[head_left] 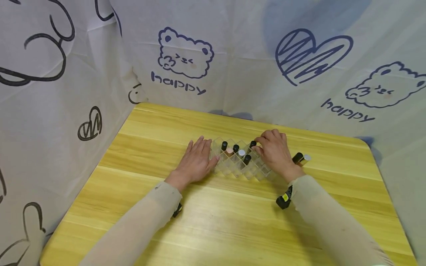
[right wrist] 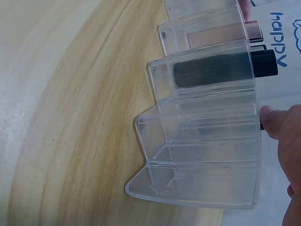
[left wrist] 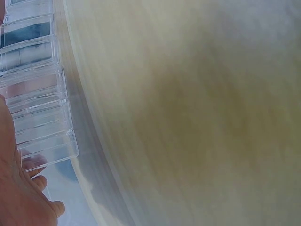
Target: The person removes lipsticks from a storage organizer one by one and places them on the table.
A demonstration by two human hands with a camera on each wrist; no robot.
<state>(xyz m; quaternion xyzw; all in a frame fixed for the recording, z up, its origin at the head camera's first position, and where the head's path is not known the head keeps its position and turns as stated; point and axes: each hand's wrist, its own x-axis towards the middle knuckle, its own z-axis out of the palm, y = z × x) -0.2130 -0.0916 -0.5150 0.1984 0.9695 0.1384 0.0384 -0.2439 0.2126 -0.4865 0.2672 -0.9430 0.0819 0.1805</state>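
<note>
A clear acrylic lipstick organizer with diamond-shaped compartments stands on the table. Several tubes stand in it, among them a black-capped lipstick, a white-topped one and a pinkish one. My left hand rests against the organizer's left end, fingers fairly straight and thumb near its front corner. At the back right of the organizer, my right hand pinches the top of a black lipstick between thumb and fingers. The right wrist view shows the thumb at the organizer's top edge; the lipstick is mostly hidden there.
To the right of my right hand, a black tube and a gold tube with a silvery end lie side by side on the wooden table. White cloth with drawings hangs behind the table and on its left.
</note>
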